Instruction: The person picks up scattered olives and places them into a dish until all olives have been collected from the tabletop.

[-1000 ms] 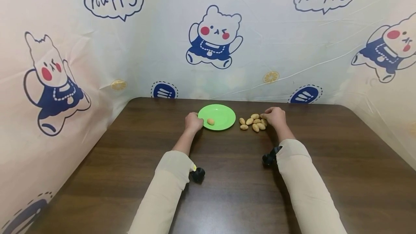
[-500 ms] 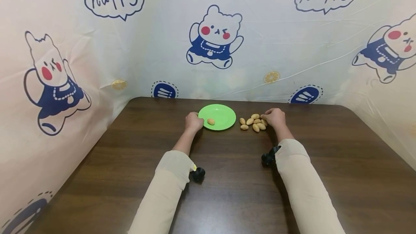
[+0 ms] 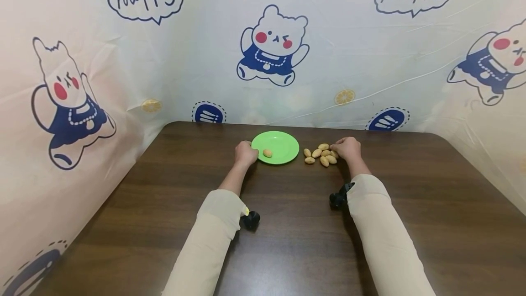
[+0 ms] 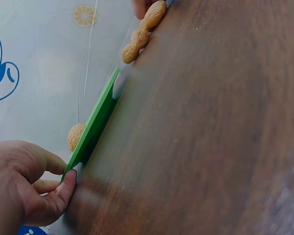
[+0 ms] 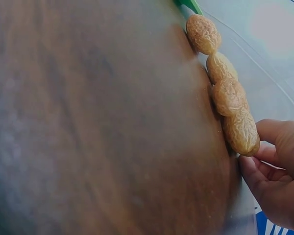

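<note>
A green plate (image 3: 283, 143) lies flat near the table's back edge. My left hand (image 3: 246, 153) pinches its left rim, thumb below and fingers above in the left wrist view. One tan, wrinkled, oval nut (image 3: 267, 153) sits on the plate near that hand. To the plate's right lie several similar nuts (image 3: 317, 153) in a loose cluster. My right hand (image 3: 348, 148) is at the cluster's right side, thumb and index finger bent round the end of the outermost nut (image 5: 242, 132). Part of that nut is hidden behind the fingers.
The dark wooden table (image 3: 287, 223) stretches toward me. A printed cloth backdrop (image 3: 205, 49) rises close behind its back edge and along both sides. A black wrist camera (image 3: 250, 220) hangs by the left cuff, another (image 3: 339, 199) by the right.
The head view has shifted very slightly. Both hands, the plate and the nuts keep their places, with the right wrist turned a little.
</note>
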### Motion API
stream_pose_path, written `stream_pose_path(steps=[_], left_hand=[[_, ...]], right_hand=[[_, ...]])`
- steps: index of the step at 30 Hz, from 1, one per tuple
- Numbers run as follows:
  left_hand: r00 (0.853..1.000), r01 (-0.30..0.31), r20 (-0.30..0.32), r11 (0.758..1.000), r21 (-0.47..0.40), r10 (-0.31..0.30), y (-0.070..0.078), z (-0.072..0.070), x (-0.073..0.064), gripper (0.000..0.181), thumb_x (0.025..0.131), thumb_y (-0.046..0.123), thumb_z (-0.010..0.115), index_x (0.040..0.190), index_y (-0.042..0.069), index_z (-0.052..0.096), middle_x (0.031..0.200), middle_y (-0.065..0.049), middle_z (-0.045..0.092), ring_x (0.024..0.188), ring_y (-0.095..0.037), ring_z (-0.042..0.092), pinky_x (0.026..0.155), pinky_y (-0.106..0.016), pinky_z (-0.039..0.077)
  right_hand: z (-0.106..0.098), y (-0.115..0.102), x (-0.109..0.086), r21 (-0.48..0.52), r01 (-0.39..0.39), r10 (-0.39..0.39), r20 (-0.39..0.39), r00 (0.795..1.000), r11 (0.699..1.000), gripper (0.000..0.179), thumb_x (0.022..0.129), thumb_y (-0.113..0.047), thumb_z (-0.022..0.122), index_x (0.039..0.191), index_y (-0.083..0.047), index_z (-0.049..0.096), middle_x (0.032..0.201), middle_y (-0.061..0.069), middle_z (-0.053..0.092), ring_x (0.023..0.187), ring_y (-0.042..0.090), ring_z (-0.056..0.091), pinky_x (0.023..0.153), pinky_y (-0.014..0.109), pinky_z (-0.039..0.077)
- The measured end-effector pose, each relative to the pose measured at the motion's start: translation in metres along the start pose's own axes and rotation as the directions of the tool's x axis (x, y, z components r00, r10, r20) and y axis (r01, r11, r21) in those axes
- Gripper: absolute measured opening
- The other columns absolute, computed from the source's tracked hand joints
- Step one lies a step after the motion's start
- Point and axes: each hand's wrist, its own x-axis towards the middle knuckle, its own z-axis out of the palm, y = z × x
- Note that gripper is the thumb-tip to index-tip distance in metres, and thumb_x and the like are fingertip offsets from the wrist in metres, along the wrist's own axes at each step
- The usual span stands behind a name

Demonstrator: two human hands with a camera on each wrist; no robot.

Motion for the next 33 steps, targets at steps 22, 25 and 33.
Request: stream_pose_path(steps=[22,25,33], left_hand=[[1.000,-0.006,-0.001,1.000,0.026,0.006,0.0014,-0.0005,-0.0004,0.019,0.084,0.001,0.051,0.096,-0.002,0.065,0.091,-0.012,0.059,0.078,-0.020,0.044,0.066,-0.027,0.040],[1.000,-0.001,0.003,1.000,0.026,0.001,0.0015,-0.0006,-0.0007,0.027,0.085,0.002,0.051,0.108,-0.003,0.064,0.106,-0.014,0.061,0.089,-0.022,0.050,0.073,-0.030,0.044],[1.000,-0.005,0.004,0.999,0.031,0.005,0.0016,-0.0004,-0.0007,0.028,0.085,0.002,0.051,0.110,-0.003,0.063,0.109,-0.015,0.061,0.091,-0.023,0.050,0.075,-0.031,0.044]], right_hand=[[0.0024,0.0024,-0.0010,0.139,-0.042,0.054,-0.083,0.995,0.989,0.035,0.086,-0.025,0.062,0.106,0.004,0.065,0.113,0.021,0.059,0.120,0.041,0.035,0.097,0.045,0.034],[0.0035,0.0026,-0.0002,0.149,-0.043,0.058,-0.100,0.993,0.988,0.034,0.086,-0.025,0.063,0.105,0.003,0.066,0.112,0.021,0.059,0.119,0.040,0.036,0.096,0.044,0.035],[0.0054,-0.0003,-0.0004,0.171,-0.034,0.057,-0.134,0.989,0.985,0.034,0.085,-0.026,0.063,0.104,0.003,0.066,0.110,0.020,0.060,0.117,0.039,0.038,0.095,0.044,0.036]])
